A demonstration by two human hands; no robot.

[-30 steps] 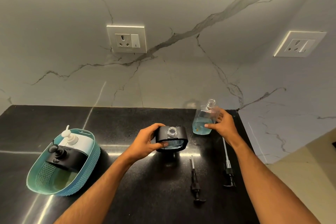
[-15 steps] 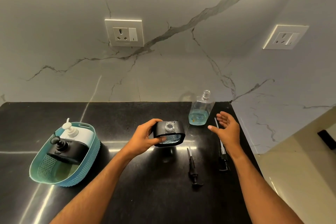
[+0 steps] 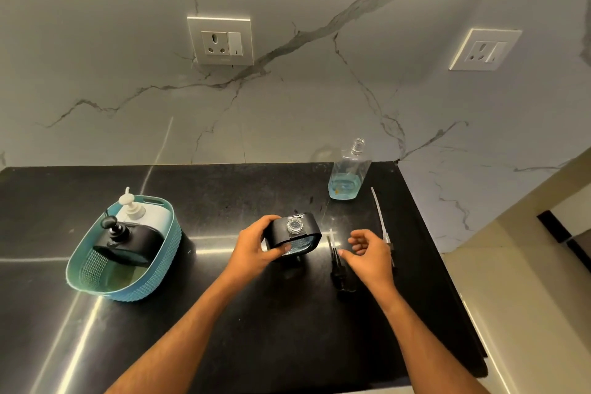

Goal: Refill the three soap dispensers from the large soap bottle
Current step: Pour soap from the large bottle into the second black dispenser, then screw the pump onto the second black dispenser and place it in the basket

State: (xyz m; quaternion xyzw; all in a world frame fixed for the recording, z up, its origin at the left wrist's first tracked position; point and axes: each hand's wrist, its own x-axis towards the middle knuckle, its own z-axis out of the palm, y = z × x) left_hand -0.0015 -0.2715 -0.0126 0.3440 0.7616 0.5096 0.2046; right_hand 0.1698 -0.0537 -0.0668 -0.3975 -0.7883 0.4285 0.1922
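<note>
My left hand (image 3: 256, 248) grips a black-topped dispenser (image 3: 295, 233) with its neck uncapped, held just above the black counter (image 3: 224, 313). My right hand (image 3: 367, 253) hovers to its right, fingers loosely curled and holding nothing, over a black pump head (image 3: 339, 269) lying on the counter. A second pump with a long white tube (image 3: 382, 227) lies further right. The clear bottle (image 3: 347, 174) with a little blue soap stands uncapped at the back right, untouched.
A teal basket (image 3: 96, 272) at the left holds a white pump dispenser (image 3: 144, 213) and a black pump dispenser (image 3: 128, 240). The counter ends at the right edge (image 3: 447, 281). Two wall sockets (image 3: 220, 40) (image 3: 484, 49) sit on the marble wall.
My right hand let go of the clear bottle and drew back toward me, ending above the black pump head. My left hand kept holding the black-topped dispenser.
</note>
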